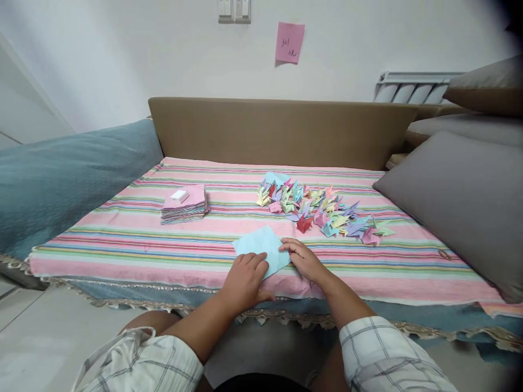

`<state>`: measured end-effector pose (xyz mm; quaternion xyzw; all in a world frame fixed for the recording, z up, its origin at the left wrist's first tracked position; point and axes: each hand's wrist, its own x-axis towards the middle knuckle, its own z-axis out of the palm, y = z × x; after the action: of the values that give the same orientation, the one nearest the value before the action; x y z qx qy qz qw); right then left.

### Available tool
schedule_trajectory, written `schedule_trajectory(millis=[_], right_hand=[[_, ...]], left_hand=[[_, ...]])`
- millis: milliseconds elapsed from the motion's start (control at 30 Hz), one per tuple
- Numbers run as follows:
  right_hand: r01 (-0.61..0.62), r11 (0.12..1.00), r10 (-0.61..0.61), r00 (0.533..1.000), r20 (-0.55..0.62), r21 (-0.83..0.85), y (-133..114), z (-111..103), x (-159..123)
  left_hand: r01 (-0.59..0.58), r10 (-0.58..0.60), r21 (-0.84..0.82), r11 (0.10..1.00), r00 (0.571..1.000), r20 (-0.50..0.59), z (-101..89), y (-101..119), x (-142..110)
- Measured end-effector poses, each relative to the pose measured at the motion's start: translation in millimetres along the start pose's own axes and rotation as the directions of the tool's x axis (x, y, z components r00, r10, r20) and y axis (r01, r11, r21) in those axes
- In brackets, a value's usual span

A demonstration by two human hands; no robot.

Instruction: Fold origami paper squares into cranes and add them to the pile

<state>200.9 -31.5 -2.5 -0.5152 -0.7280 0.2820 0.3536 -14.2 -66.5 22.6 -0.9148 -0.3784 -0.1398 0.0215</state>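
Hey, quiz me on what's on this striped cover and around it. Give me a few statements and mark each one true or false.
1. The left hand and right hand both touch the blue sheet. True.
2. The folded birds are all red. False: the folded birds come in several colors, including yellow, purple and blue.
3. The white block rests on the paper stack. True.
4. The paper stack is to the right of the folded birds. False: the paper stack is to their left.
5. A pink note is on the wall. True.
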Motion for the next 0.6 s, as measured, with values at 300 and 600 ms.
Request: schedule_trajectory(millis=[300, 600], right_hand=[[0.07, 0.996, -0.067, 0.996, 0.063, -0.048, 4.5, -7.8, -3.7], [0.206, 0.943, -0.178, 0.976, 0.127, -0.261, 7.7, -16.0, -9.2]], left_hand=[[-0.015, 0.01, 0.106, 0.994, 0.999, 0.04, 5.5, -15.6, 5.9], [-0.156, 0.179, 0.135, 0.978, 0.967, -0.179, -6.6, -40.3, 1.9]])
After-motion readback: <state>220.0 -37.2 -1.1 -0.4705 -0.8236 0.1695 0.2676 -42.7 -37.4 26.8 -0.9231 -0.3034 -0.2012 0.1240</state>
